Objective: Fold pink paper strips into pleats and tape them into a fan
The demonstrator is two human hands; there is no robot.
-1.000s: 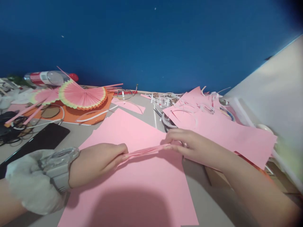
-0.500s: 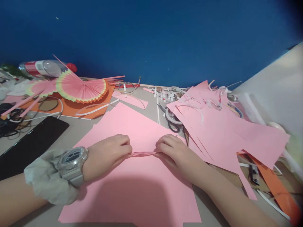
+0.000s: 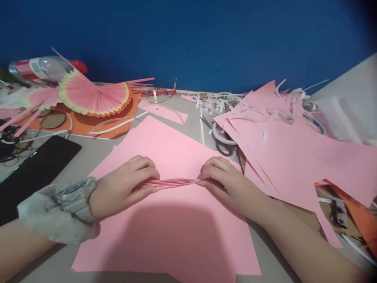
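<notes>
A narrow strip of pleated pink paper [image 3: 173,182] stretches between my two hands, its stacked folds slightly bulging apart in the middle. My left hand [image 3: 134,179], with a watch [image 3: 76,196] and a pale scrunchie [image 3: 55,214] on its wrist, is closed around the strip's left part. At the right end, my right hand [image 3: 220,179] pinches the folds between thumb and fingers. Both hands are just above flat pink paper sheets [image 3: 165,137] on the grey table, and a head-shaped shadow falls across the sheets in front.
A black phone [image 3: 41,169] lies at left. Behind it are pleated pink fans [image 3: 97,96], orange paper [image 3: 118,129] and a plastic bottle [image 3: 41,70]. On the right are cut pink sheets [image 3: 294,157], scissors [image 3: 224,147], paper scraps [image 3: 218,102] and a stapler-like black object [image 3: 340,212].
My hands have moved apart along the pleated paper, so more of the strip shows. Its folds have spread a little. The whole view has shifted slightly.
</notes>
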